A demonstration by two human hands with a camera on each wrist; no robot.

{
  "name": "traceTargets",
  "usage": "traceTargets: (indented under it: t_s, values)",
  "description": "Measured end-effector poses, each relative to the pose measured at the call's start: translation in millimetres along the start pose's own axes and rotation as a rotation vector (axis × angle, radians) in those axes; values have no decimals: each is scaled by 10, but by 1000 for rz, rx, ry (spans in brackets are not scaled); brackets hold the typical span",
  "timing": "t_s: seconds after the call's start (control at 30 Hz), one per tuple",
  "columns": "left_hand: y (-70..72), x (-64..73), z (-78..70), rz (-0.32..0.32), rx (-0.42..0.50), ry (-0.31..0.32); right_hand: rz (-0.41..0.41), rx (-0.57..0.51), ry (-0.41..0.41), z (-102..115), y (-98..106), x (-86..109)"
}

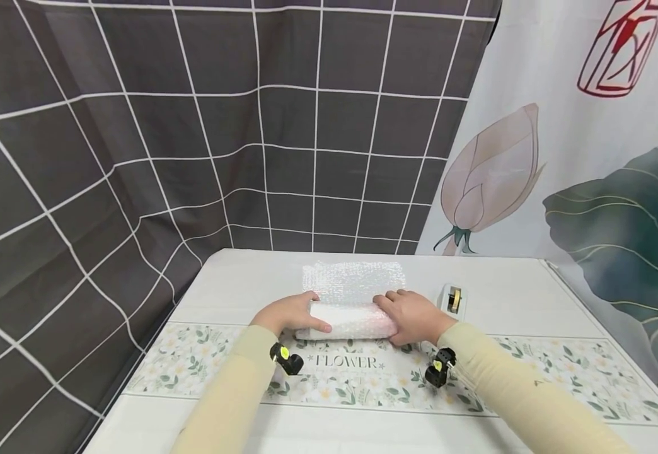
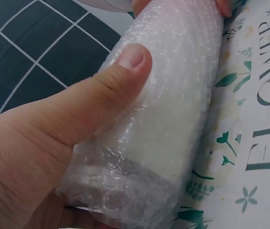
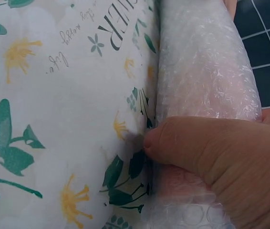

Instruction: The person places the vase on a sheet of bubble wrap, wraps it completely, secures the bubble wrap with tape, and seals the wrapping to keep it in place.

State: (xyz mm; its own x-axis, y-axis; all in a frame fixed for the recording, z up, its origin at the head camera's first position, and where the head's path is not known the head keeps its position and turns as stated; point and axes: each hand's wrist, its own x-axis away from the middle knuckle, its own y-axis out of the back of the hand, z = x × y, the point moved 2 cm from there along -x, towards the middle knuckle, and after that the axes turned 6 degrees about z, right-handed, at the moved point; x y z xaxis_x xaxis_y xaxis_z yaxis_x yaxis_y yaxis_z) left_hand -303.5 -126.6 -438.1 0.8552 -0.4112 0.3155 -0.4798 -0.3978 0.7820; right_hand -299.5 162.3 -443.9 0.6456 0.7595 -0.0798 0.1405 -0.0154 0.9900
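A cylinder-like bundle in bubble wrap (image 1: 348, 323) lies crosswise on the table; something white, pinkish toward the right, shows through the layers. My left hand (image 1: 288, 313) grips its left end, and in the left wrist view the thumb (image 2: 109, 86) lies along the wrap. At the right end, my right hand (image 1: 416, 316) holds the bundle, its thumb (image 3: 182, 140) across the near side in the right wrist view. Behind the bundle, a flat stretch of bubble wrap (image 1: 354, 282) spreads toward the back. The wrapped object's exact kind is blurred by the plastic.
A tape dispenser (image 1: 452, 301) with a yellowish roll stands just beyond the right hand. The white tablecloth (image 1: 261, 277) carries a floral band marked FLOWER. A dark grid curtain (image 1: 283, 170) hangs behind and left, a lotus-print curtain (image 1: 493, 170) at right.
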Motion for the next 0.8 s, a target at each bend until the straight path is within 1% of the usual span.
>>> traceTargets:
  t_s: [0.07, 0.13, 0.23, 0.3, 0.37, 0.47, 0.53, 0.67, 0.8]
  values:
    - [23, 37, -27, -41, -83, 5, -3, -1, 3, -6, -10, -9]
    - [46, 68, -82, -97, -181, -10, -4, -4, 4, -12, -16, -15]
    - [44, 86, -199, -189, -335, -76, 3, -10, -2, -16, -20, -24]
    - [-3, 82, -291, -238, -430, -117, 11, -22, -9, -17, -22, -33]
    - [-91, 75, -383, -270, -518, -148, 15, -29, -14, -18, -22, -34]
    - [-226, 55, -510, -283, -620, -162, 23, -44, -18, -32, -26, -44]
    - [-288, 39, -572, -280, -664, -160, 38, -62, -18, -44, -26, -55]
    - [-345, -27, -628, -249, -696, -131, 97, -151, -30, -84, -23, -94]
    - [-351, -97, -619, -220, -702, -103, 157, -237, -39, -124, 2, -139]
